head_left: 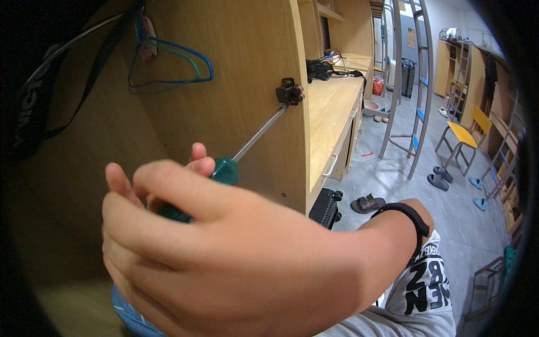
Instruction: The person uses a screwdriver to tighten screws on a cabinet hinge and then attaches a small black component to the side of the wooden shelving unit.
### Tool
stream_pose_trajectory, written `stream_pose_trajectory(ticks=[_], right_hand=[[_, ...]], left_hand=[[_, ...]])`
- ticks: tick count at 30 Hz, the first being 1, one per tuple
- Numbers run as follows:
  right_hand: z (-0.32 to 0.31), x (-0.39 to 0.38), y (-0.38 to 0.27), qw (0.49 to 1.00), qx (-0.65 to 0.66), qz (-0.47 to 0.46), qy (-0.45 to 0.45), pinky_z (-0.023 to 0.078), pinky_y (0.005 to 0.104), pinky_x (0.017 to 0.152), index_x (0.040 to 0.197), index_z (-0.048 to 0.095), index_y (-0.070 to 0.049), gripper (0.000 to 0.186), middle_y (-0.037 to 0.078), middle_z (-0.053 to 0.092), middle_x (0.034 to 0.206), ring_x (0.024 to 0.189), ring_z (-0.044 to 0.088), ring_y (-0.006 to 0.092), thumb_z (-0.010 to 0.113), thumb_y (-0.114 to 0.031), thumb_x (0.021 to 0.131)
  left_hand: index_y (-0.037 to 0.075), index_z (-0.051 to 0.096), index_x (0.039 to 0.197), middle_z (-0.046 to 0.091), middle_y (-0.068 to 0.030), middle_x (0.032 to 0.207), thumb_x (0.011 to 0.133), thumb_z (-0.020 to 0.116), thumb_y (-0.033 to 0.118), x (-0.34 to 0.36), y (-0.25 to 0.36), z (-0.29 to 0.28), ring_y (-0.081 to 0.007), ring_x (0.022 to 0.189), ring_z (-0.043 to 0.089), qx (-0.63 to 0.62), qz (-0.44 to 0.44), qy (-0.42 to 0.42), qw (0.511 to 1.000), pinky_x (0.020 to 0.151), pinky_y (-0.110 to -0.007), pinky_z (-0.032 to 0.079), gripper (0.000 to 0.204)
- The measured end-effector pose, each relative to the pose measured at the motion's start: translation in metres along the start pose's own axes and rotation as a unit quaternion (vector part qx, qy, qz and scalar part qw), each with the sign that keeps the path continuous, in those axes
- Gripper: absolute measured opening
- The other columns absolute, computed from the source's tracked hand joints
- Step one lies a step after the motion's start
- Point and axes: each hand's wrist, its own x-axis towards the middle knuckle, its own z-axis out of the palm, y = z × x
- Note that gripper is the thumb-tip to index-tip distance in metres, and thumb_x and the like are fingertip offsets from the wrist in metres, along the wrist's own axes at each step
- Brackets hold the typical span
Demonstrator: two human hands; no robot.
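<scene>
A screwdriver with a green handle (225, 172) and a long metal shaft slants up to the right. My right hand (241, 253), closed around the handle, fills the lower middle. The shaft's tip meets the lower edge of a small dark brown metal fitting (288, 92) on the front edge of a wooden cabinet panel (241, 67). My right hand hides most of the handle. Past it, fingertips (199, 159) show beside the handle; whose hand they belong to is unclear. My left hand cannot be made out for certain.
Blue and green hangers (208, 67) hang inside the cabinet, near a dark bag (33, 106). Right of the panel runs a wooden desk (331, 101) with cables. A black suitcase (324, 208), a sandal (368, 203), a metal ladder (421, 101) and a yellow chair (463, 136) stand beyond.
</scene>
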Motion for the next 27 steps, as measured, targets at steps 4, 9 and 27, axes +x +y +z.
stream_pose_trajectory(ticks=[4,9,27], right_hand=[[-0.002,0.002,-0.013,0.976,-0.178,-0.01,-0.126,0.049,0.0404,0.083,0.094,0.062,-0.009,0.013,0.004,0.063,0.087,0.093,0.053,0.028,0.059,-0.019,0.086],[-0.011,-0.002,0.003,0.99,-0.122,-0.017,-0.068,0.043,0.04,0.073,0.083,0.06,0.003,0.024,0.019,0.057,0.082,0.081,0.052,0.0303,0.051,-0.018,0.075],[-0.007,-0.001,0.003,0.992,0.116,0.023,-0.05,0.045,0.0373,0.086,0.082,0.066,0.002,0.016,0.021,0.059,0.101,0.09,0.055,0.0288,0.056,-0.008,0.075]], left_hand=[[0.002,0.046,0.108,0.058,-0.0142,0.094,0.09,0.05,0.017,0.0,-0.001,0.0,-0.0311,0.091,0.06,-0.002,-0.001,0.001,1.0,0.081,-0.046,0.052,0.024],[0.002,0.046,0.109,0.058,-0.0143,0.095,0.09,0.051,0.017,-0.001,-0.003,0.002,-0.0313,0.091,0.06,-0.006,-0.003,0.001,1.0,0.081,-0.046,0.053,0.025],[0.002,0.045,0.111,0.059,-0.0145,0.095,0.089,0.054,0.017,-0.002,-0.005,0.004,-0.0319,0.092,0.061,-0.016,-0.004,0.002,1.0,0.082,-0.047,0.053,0.028]])
